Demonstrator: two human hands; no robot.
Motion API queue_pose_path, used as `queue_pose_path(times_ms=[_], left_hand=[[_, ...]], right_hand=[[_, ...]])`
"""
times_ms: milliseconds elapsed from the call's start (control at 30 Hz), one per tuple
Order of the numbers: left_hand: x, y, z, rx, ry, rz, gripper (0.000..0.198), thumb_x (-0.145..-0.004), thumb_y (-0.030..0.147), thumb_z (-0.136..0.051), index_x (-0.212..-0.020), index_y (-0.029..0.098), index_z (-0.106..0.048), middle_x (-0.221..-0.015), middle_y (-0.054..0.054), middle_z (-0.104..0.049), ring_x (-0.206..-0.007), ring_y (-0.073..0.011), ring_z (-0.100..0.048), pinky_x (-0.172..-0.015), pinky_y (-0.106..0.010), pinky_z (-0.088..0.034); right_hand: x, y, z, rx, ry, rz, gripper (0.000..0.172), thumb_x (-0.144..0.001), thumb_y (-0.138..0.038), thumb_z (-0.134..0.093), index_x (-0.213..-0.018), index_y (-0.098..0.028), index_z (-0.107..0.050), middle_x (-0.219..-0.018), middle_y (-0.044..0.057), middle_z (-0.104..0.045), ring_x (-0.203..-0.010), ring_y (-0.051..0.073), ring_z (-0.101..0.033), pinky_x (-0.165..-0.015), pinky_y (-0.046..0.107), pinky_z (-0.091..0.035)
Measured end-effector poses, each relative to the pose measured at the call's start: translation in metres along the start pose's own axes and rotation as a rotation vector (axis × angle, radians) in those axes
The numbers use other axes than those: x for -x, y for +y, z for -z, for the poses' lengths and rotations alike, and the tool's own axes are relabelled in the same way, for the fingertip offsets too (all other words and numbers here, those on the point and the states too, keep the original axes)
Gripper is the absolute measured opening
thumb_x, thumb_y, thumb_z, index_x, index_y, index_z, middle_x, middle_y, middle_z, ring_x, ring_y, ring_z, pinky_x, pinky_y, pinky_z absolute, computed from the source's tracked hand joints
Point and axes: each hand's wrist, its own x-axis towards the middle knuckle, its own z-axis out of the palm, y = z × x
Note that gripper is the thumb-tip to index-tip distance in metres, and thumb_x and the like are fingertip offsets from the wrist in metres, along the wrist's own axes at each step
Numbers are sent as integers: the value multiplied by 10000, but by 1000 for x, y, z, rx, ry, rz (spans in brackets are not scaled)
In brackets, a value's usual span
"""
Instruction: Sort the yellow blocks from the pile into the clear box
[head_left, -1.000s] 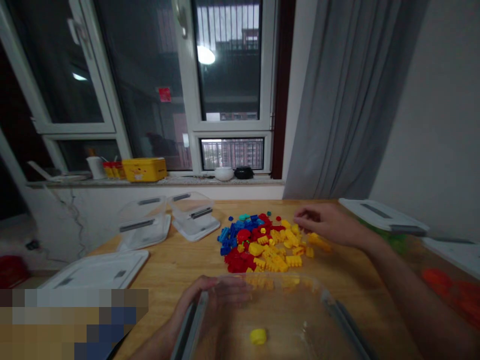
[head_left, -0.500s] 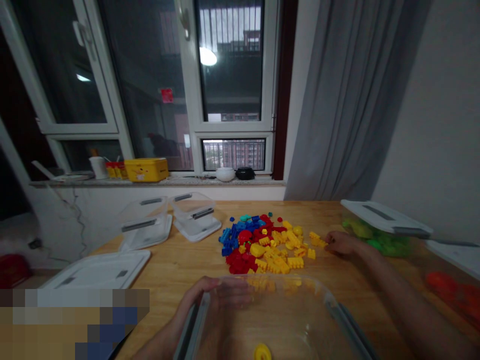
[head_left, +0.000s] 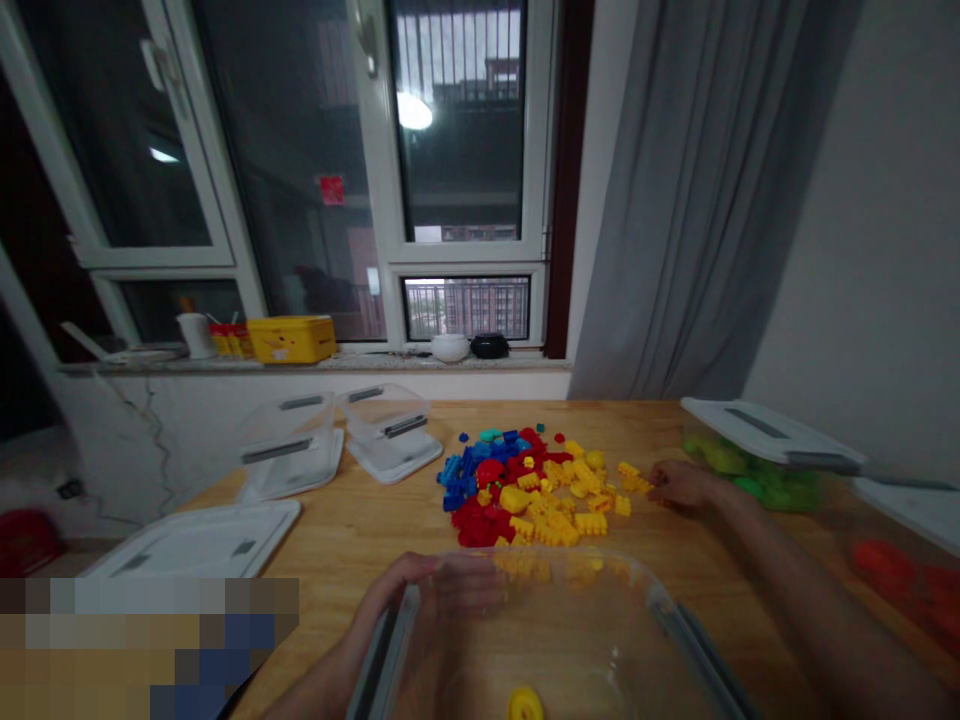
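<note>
Head: yellow bricks beside right hand

Left hand grips the left rim of a clear plastic bin, with a round yellow brick inside. Right hand, fingers curled, rests just beside the yellow side of a pile of toy bricks in red, blue and yellow on a wooden table. Two clear tubs sit left of the pile, a white lid nearer. A lidded box of green bricks sits right of the right hand.
</note>
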Motion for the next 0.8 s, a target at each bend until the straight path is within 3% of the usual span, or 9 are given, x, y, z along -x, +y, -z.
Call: queue_pose_path(times_ms=[267,433,633,800], left_hand=[[0,-1,0,11,-14,-20,562,-928,419,-504,-1288,66,-752,-1317,-185,-760,-1377,-404,-592,-1239,-484,-279],[-1,-1,6,28,-28,12,553,-924,427,-524,-1278,72,-757,-1306,-180,-767,-1348,-394,-621,-1226,-486,-312],[1,1,3,4,1,15,540,-938,405,-515,-1284,68,-757,-1350,-168,-749,-1323,-387,-646,-1193,-469,-372],[2,5,-5,0,19,-10,528,-935,397,-521,-1260,63,-770,-1331,-172,-758,-1314,-393,-650,-1205,-485,-362]], right_hand=[[5,-7,13,8,19,69,38,-744,-174,-729,-754,-161,-695,-774,74,-741,-708,198,-655,-633,288,-430],[14,-24,34,-7,102,166,170,-862,-252,-649,-947,-128,-726,-892,134,-769,-748,210,-659,-655,313,-448],[29,-60,56,-22,186,294,304,-895,-368,-639,-1104,-161,-715,-980,99,-767,-851,224,-687,-724,307,-484],[67,-104,73,-25,173,433,394,-937,-448,-610,-1197,-161,-680,-1069,123,-762,-916,246,-704,-782,338,-525]])
